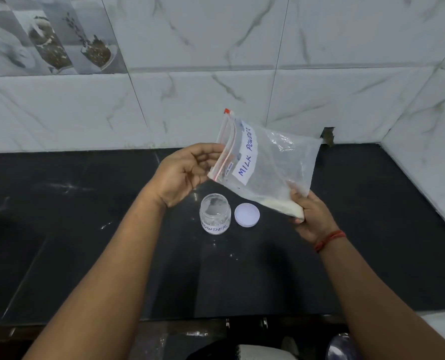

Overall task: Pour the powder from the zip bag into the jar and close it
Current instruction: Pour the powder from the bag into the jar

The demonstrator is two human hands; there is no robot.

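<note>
Both hands grip zip bag above open jar; lid beside.

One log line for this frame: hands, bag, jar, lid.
left hand: at zip edge | right hand: grips powder corner | zip bag: held above counter | jar: open | lid: beside jar

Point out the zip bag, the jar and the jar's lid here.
zip bag point(265, 162): head view, on its clear front beside the label.
jar point(215, 214): head view, on its clear wall.
lid point(247, 214): head view, on its white centre.
</note>
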